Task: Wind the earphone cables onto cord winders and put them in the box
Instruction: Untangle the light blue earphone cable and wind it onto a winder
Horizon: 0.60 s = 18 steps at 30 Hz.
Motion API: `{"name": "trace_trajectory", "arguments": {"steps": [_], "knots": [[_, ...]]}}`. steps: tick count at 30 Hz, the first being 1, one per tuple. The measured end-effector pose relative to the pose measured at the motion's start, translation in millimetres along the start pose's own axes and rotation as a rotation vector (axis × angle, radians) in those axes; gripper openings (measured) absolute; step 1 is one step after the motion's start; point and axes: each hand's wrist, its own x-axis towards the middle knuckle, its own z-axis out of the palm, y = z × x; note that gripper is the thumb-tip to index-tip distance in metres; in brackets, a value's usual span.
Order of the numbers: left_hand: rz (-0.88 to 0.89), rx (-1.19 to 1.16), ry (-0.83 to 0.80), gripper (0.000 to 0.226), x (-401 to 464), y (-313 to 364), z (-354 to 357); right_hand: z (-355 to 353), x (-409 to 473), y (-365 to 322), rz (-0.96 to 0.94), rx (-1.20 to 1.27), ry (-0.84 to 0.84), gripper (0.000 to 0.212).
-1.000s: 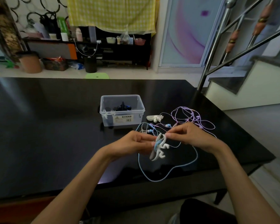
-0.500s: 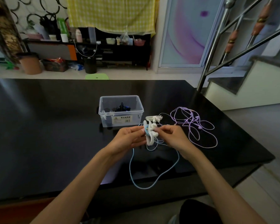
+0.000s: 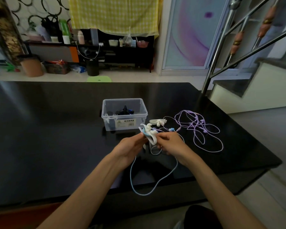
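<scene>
earphone cable looping off glossy black table, both hands pinching white winder, yellow curtain behind

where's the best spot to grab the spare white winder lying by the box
Pinch the spare white winder across its narrow middle, coming from above. It lies flat on the table, clear of the box, and its ends are wider, with thin cable close beside them.

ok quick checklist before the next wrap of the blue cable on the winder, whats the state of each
1. Left hand grips white cord winder: ok.
2. Right hand pinches the cable at the winder: ok.
3. Blue earphone cable slack hangs free off the table edge: ok.
4. Blue cable clear of purple earphones: cannot tell.
5. Clear plastic box open: ok.
6. Spare winder on the table: ok.
</scene>
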Motion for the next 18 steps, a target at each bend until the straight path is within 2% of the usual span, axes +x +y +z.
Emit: {"name": "trace_trajectory", "arguments": {"steps": [5,8,12,14,16,18], "knots": [[0.075,-0.21,0.146,0.02,3.6,-2.2,-1.8,5.3,-4.8,-6.2,-0.013,-0.045,-0.021,0.025],[0.212,-0.186,0.226,0.019,2.4,-3.1,1.0,7.4,-7.4,-8.4,0.0,0.021,0.018,0.023],[0.395,0.063,0.389,0.016,3.5,-5.2,1.4,12.1,-9.1,-9.9,-0.087,-0.015,0.128,0.017],[0.479,0.247,0.401,0.013,4.4,-8.4,-1.8,12.0,-9.0,-12.6,-0.154,-0.047,0.174,0.016],[0.501,0.38,0.357,0.01,5.3,-11.2,-4.1,8.9,-10.1,-16.2,-0.224,-0.184,0.132,0.016],[0.492,0.523,0.328,0.013,5.9,-10.9,-6.1,1.3,-12.4,-17.5,-0.312,-0.442,-0.002,0.019]]}}
